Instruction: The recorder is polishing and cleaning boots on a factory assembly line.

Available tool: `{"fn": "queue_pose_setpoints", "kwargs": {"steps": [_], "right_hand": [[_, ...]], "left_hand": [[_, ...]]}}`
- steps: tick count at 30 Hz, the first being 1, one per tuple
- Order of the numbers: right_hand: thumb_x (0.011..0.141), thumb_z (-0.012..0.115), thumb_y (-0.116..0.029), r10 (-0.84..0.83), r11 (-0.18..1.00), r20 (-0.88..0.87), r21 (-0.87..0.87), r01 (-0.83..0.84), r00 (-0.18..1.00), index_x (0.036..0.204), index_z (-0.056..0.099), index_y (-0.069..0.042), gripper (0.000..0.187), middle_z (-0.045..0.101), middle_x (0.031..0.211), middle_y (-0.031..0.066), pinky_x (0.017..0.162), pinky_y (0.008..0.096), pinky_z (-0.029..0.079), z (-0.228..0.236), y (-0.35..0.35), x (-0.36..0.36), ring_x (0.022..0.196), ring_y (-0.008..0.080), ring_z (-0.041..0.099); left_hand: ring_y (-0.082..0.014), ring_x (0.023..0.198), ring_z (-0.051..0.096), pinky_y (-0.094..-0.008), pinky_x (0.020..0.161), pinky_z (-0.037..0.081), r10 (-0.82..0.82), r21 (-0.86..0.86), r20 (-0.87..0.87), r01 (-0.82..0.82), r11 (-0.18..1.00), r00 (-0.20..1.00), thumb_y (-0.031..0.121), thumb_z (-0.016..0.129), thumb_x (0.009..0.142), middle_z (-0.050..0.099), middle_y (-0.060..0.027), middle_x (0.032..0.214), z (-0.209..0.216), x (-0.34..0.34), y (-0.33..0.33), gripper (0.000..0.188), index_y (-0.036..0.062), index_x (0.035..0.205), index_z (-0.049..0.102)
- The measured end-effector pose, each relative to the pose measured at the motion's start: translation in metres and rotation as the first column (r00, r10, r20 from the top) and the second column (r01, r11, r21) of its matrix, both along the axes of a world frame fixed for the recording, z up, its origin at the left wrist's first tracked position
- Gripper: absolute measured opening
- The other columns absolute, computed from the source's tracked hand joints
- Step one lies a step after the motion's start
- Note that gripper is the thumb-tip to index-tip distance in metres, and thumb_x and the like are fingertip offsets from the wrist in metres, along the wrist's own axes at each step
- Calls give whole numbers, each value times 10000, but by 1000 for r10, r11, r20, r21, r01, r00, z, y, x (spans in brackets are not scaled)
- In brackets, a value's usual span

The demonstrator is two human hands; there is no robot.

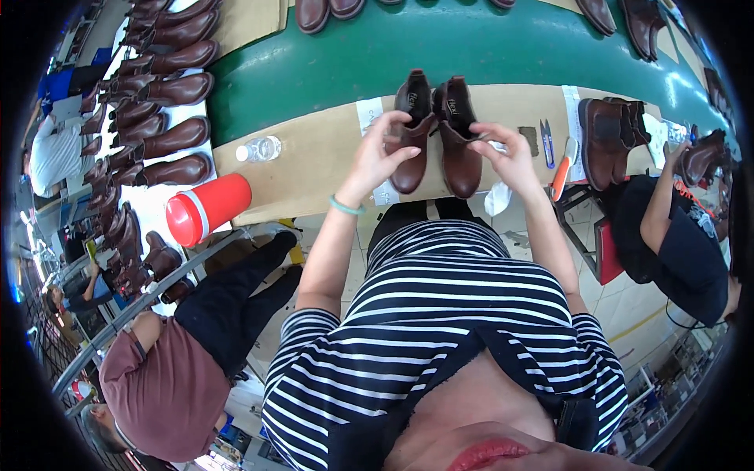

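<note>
Two brown ankle boots stand side by side on the cardboard-covered bench [314, 153]. My left hand [381, 149] grips the left boot [412, 129] around its heel and ankle. My right hand [506, 157] pinches the back edge of the right boot [458, 133], with a bit of white cloth near its fingers. Both forearms reach up from my striped shirt. A green band sits on my left wrist [346, 206].
A red cylinder container [206, 208] and a clear water bottle [259, 148] lie at the left. Blue snips [547, 143], an orange tool [560, 177] and another boot pair [609, 137] lie at the right. A green conveyor belt [393, 55] carries boots. A rack of boots [153, 118] stands left. Other people sit on both sides.
</note>
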State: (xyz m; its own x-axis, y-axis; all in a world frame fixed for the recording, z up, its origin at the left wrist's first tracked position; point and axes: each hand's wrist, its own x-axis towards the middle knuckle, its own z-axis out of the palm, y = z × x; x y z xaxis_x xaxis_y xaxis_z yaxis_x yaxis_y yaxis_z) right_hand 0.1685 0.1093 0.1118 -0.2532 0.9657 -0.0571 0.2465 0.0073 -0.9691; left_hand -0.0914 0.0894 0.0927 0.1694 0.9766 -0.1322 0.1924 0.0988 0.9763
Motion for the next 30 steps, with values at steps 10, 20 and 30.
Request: {"fn": "queue_pose_setpoints", "kwargs": {"steps": [10, 20, 30], "right_hand": [[922, 579, -168, -136, 863, 1, -492, 119, 991, 1075, 658, 3, 243, 602, 683, 17, 380, 186, 230, -8, 32, 38, 414, 10, 339], [827, 543, -88, -39, 720, 330, -646, 255, 943, 1066, 663, -4, 280, 674, 834, 82, 390, 202, 271, -37, 2, 50, 425, 47, 366], [874, 671, -287, -314, 556, -95, -825, 102, 945, 1235, 540, -14, 471, 634, 835, 76, 377, 170, 264, -80, -53, 47, 410, 25, 346]], "left_hand": [[-188, 1045, 555, -332, 857, 509, 7, -409, 91, 31, 912, 996, 116, 600, 896, 513, -129, 1243, -35, -51, 20, 511, 105, 1377, 429], [-175, 956, 563, -326, 776, 506, 13, -582, 12, -4, 813, 1000, 229, 636, 866, 563, -104, 1151, -56, -61, 14, 592, 49, 1380, 406], [-215, 934, 605, -313, 812, 504, 212, -624, 91, -110, 773, 973, 159, 856, 674, 607, -156, 1062, -73, -26, -30, 885, -95, 1350, 344]]}}
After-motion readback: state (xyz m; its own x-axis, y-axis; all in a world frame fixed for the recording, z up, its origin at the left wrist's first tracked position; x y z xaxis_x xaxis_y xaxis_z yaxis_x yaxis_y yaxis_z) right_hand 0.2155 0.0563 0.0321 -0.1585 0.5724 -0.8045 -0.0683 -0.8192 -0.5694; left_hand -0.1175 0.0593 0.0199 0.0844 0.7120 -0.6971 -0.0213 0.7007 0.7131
